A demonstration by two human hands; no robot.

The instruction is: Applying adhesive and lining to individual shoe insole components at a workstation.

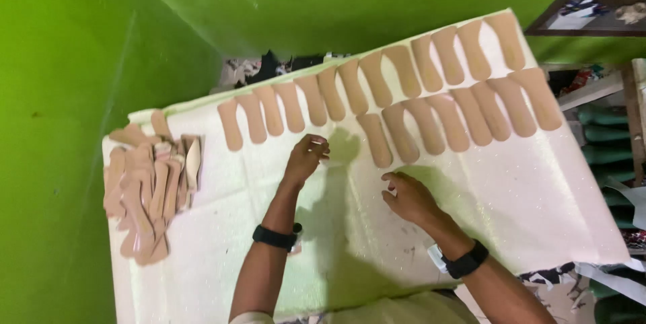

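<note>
My left hand [306, 158] hovers over the white glittery sheet [525, 196], fingers pinched on a small pale scrap. My right hand [408, 197] rests lower on the sheet, fingers curled, with a small white bit at the fingertips. Both wrists wear black bands. Two rows of tan curved cut pieces lie stuck on the sheet: an upper row [377, 82] and a lower row [464, 119]. The lower row's leftmost piece [375, 139] sits just above and between my hands.
A loose pile of tan cut pieces [147, 189] lies at the sheet's left end. Green walls [60, 95] close in on the left and back. Dark shelving with green items [605, 135] stands at the right. Scraps lie on the floor at lower right.
</note>
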